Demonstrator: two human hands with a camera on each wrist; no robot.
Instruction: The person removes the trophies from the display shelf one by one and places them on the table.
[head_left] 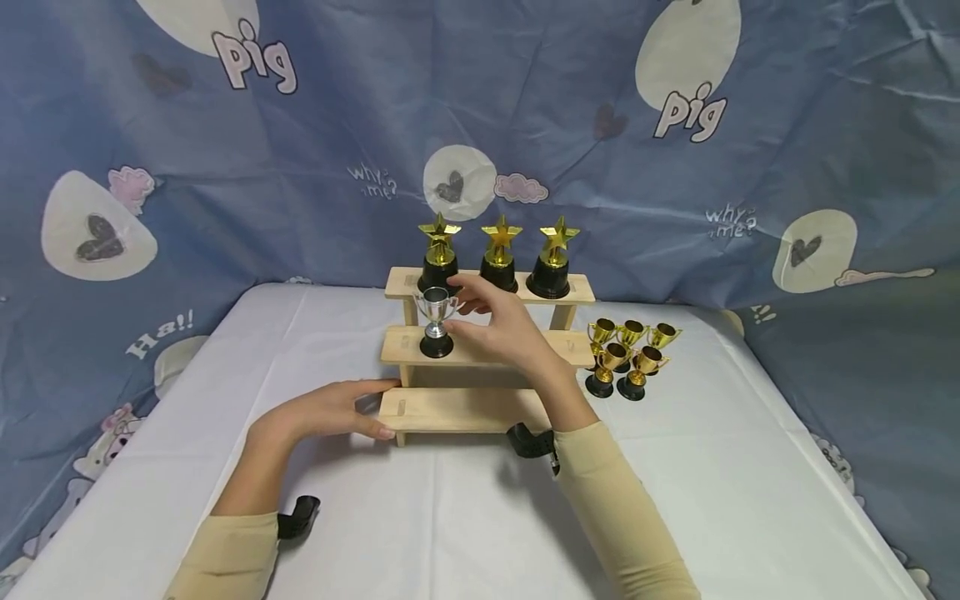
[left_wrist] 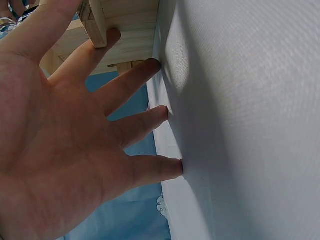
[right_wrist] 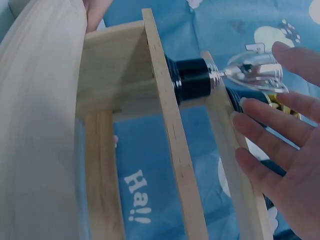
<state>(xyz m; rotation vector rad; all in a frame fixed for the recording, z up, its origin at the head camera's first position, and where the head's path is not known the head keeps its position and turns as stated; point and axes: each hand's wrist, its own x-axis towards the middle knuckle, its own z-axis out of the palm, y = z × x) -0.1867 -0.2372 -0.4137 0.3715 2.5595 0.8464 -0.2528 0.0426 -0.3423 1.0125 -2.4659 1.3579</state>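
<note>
A silver trophy cup (head_left: 436, 310) with a black base stands upright at the left end of the middle tier of a wooden three-tier stand (head_left: 465, 410). My right hand (head_left: 498, 323) is beside that cup, fingers parted; in the right wrist view the thumb and fingers (right_wrist: 272, 135) lie around the cup's rim (right_wrist: 257, 70) without closing on it. At the stand's left end, my left hand (head_left: 322, 412) touches the lowest tier, its fingers spread, with fingertips (left_wrist: 161, 112) down at the white cloth. Three gold star trophies (head_left: 500, 246) line the top tier.
Several small gold trophy cups (head_left: 632, 379) are grouped on the white tablecloth (head_left: 720, 467), right of the stand. Behind the table hangs a blue printed cloth (head_left: 315, 208). Black wrist cameras (head_left: 298, 518) are attached at both wrists.
</note>
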